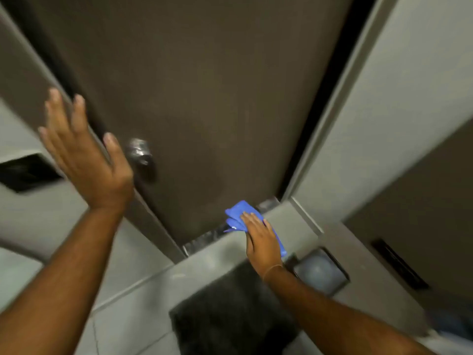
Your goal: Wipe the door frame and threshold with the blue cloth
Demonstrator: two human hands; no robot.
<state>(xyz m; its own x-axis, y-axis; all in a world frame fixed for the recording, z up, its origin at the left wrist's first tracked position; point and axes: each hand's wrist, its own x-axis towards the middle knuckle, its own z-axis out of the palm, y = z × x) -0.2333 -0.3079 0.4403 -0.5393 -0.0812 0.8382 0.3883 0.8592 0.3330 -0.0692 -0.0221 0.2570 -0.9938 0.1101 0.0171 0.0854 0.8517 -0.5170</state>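
Note:
A dark brown door (204, 98) fills the middle of the head view, with a metal knob (140, 152) on its left side. Along the door's foot runs the threshold (204, 239), a shiny metal strip beside a grey ledge. My right hand (263, 242) lies flat on the blue cloth (239, 213), pressing it onto the threshold near the right door frame (332, 119). My left hand (79, 152) is raised with fingers spread against the left door frame (30, 80), beside the knob. It holds nothing.
A dark mat (230, 316) lies on the grey tiled floor below the threshold. A square floor drain (320, 272) sits just right of my right wrist. A second brown panel with a dark slot (399, 265) stands at the right; a black wall plate (25, 172) is at left.

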